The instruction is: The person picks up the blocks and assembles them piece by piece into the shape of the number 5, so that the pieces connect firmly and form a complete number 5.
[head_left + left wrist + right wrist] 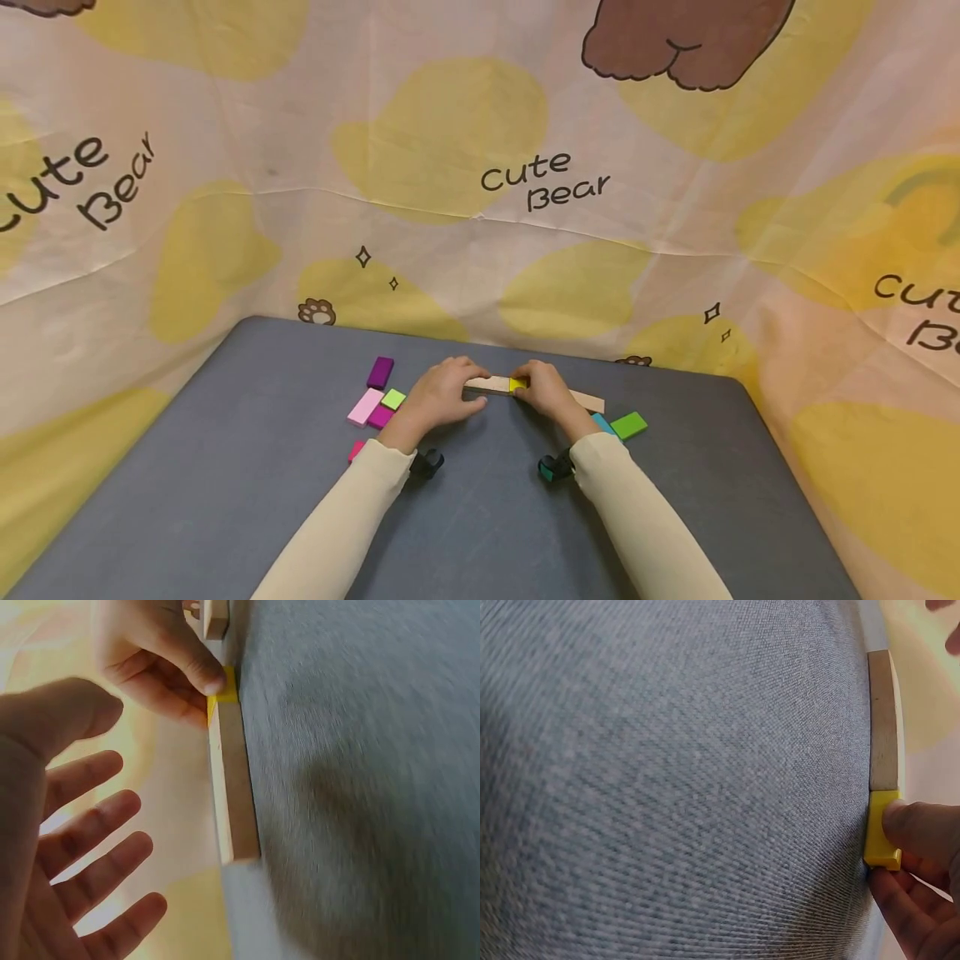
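Yellow block (877, 825), one, near the far edge of the table (480, 517): pinched by the right hand (551, 392), end against a wooden block (883, 720). Spread and holding nothing: the left hand (442, 396). Possible fault: a crooked push, skewing the join.

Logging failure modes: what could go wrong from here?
1. The right hand pinches the yellow block at the wood block's end; pushing might slide the wood, since the open left hand isn't bracing it.
2. The right sleeve partly hides the blue block in the head view; pulling back low could nudge it.
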`<state>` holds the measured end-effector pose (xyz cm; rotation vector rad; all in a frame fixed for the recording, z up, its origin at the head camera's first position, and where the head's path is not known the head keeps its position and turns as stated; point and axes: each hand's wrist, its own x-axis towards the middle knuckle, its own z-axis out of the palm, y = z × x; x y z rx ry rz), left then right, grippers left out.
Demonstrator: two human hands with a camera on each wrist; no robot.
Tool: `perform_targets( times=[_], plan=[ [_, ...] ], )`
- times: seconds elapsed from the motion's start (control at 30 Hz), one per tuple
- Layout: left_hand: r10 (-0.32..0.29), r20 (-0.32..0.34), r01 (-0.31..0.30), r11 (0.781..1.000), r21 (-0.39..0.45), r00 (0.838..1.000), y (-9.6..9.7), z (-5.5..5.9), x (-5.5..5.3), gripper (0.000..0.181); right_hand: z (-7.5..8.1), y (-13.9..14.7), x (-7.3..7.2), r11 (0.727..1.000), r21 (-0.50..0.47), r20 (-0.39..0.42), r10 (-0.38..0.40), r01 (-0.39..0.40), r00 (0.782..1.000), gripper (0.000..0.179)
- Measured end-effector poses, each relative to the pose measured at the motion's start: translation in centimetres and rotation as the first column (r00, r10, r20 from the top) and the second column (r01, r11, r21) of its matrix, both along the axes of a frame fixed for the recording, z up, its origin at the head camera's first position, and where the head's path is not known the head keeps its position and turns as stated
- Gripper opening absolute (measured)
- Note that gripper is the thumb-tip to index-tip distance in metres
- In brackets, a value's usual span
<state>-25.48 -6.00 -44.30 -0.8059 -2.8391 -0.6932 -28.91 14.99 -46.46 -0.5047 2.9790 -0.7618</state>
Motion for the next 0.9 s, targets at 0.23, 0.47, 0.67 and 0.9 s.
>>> perform_targets(
  times=[0.23,0.47,0.67,0.9],
  plan=[
    [-0.03,-0.016,0.029,0.998,-0.062,0.999,-2.2,0.6,1.1,0.041,0.1,0.0,0.1,1.0,-0.004,0.022,0.002,-0.001,1.0,0.024],
    [-0.06,-0.069,0.051,0.991,-0.125,0.996,-4.5,0.8,2.1,0.047,-0.2,0.1,0.0,1.0,-0.003,0.019,0.001,-0.001,1.0,0.025],
    [-0.076,-0.084,0.062,0.985,-0.159,0.994,-6.2,0.5,2.8,0.047,-0.2,0.1,-0.1,1.0,-0.009,0.027,-0.011,0.011,1.0,0.025],
    [-0.063,-0.052,0.052,0.978,-0.202,0.997,-7.9,-0.1,3.2,0.053,-0.2,0.1,0.0,1.0,-0.012,0.025,-0.002,0.002,1.0,0.025]
  ],
)
